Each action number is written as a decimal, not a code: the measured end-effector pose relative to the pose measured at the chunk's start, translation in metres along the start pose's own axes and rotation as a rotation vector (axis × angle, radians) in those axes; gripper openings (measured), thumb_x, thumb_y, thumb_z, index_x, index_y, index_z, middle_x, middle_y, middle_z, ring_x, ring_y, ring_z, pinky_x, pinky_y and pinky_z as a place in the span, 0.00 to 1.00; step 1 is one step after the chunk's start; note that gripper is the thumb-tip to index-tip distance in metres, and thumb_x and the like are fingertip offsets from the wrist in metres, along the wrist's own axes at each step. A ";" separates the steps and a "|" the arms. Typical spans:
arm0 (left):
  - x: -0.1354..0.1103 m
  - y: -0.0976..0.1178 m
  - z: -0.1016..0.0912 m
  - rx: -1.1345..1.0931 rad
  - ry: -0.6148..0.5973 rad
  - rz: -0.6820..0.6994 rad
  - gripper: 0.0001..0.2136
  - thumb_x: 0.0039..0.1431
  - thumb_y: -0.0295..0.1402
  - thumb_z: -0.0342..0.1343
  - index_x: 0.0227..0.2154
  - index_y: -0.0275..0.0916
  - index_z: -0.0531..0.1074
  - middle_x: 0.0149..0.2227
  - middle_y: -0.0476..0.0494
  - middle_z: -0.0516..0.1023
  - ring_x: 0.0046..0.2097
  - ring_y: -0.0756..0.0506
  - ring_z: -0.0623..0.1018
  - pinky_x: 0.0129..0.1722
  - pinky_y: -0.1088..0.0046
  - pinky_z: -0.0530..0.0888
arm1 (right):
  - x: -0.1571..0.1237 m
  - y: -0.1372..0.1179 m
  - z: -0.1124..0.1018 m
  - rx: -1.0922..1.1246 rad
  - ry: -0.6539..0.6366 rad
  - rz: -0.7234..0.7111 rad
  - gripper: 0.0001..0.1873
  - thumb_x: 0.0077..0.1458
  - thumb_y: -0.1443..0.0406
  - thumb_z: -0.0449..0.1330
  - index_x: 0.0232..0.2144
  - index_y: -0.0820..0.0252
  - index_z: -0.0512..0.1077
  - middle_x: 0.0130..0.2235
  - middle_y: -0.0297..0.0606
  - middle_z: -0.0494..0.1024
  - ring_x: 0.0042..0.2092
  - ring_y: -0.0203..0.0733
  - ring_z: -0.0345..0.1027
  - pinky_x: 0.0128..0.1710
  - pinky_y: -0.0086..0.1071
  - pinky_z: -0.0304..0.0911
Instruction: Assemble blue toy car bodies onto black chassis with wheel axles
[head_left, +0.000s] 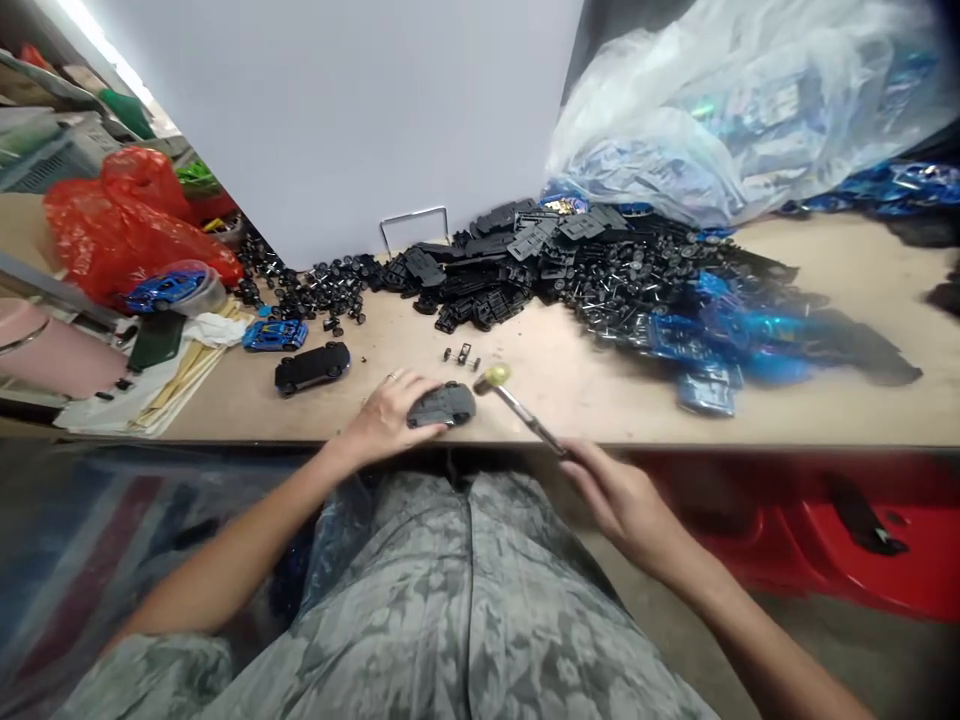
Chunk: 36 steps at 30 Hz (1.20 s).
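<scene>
Left hand point(386, 415) clamped over the rear of 1 grey toy car point(444, 404), pinning it flat at the bench point(600, 395) edge, 6 o'clock, apparently to steady it. Right hand point(615, 495) closed round the handle of a small hammer point(496, 377), whose head sits just beside the car at its 2 o'clock. Black chassis pile point(487, 270) at 12 o'clock. Clear bag point(735, 110) at 1 o'clock holds blue parts. Clear tub point(180, 288) at 10 o'clock holds 1 blue car.

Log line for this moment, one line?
left hand: holds grey toy car on table | right hand: grips small hammer beside car
</scene>
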<state>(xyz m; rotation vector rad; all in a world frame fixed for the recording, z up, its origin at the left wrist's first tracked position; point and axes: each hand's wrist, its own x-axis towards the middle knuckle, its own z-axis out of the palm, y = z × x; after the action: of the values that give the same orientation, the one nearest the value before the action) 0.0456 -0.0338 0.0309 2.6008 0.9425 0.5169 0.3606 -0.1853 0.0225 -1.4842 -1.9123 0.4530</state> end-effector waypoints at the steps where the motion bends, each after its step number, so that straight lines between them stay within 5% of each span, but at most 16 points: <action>1: 0.000 0.000 -0.001 -0.004 -0.012 0.011 0.25 0.61 0.42 0.64 0.58 0.36 0.72 0.50 0.34 0.77 0.53 0.36 0.76 0.54 0.54 0.75 | -0.004 -0.006 0.006 0.037 0.021 0.001 0.15 0.71 0.62 0.52 0.54 0.60 0.73 0.38 0.41 0.85 0.31 0.40 0.80 0.31 0.29 0.75; 6: 0.000 -0.002 0.002 -0.015 -0.035 0.064 0.25 0.63 0.42 0.63 0.59 0.33 0.71 0.51 0.32 0.75 0.53 0.36 0.75 0.54 0.54 0.75 | -0.004 -0.014 0.034 0.063 0.087 -0.007 0.20 0.70 0.64 0.53 0.60 0.60 0.72 0.51 0.46 0.84 0.46 0.48 0.84 0.46 0.35 0.81; 11: -0.002 -0.005 0.004 -0.028 -0.037 0.079 0.26 0.63 0.42 0.63 0.60 0.35 0.71 0.51 0.32 0.75 0.53 0.36 0.75 0.54 0.54 0.75 | 0.001 -0.011 0.035 0.067 0.126 -0.005 0.23 0.70 0.66 0.54 0.64 0.58 0.70 0.58 0.44 0.80 0.52 0.48 0.81 0.55 0.37 0.77; 31: 0.000 -0.010 0.005 -0.039 0.019 0.128 0.25 0.61 0.40 0.64 0.58 0.35 0.73 0.49 0.33 0.76 0.51 0.36 0.76 0.52 0.56 0.75 | -0.007 -0.016 0.025 0.116 0.048 -0.060 0.30 0.68 0.71 0.55 0.69 0.54 0.62 0.61 0.44 0.77 0.53 0.46 0.80 0.52 0.33 0.78; 36: 0.001 -0.011 0.006 -0.031 0.031 0.116 0.24 0.61 0.40 0.65 0.58 0.36 0.73 0.49 0.34 0.76 0.51 0.37 0.75 0.52 0.57 0.75 | -0.017 -0.016 0.022 0.041 -0.005 -0.045 0.30 0.68 0.71 0.55 0.70 0.55 0.60 0.54 0.45 0.83 0.43 0.41 0.84 0.41 0.27 0.79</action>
<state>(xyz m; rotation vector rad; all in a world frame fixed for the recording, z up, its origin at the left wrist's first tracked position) 0.0437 -0.0263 0.0211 2.6374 0.7898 0.5986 0.3364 -0.2034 0.0123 -1.4123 -1.9254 0.4733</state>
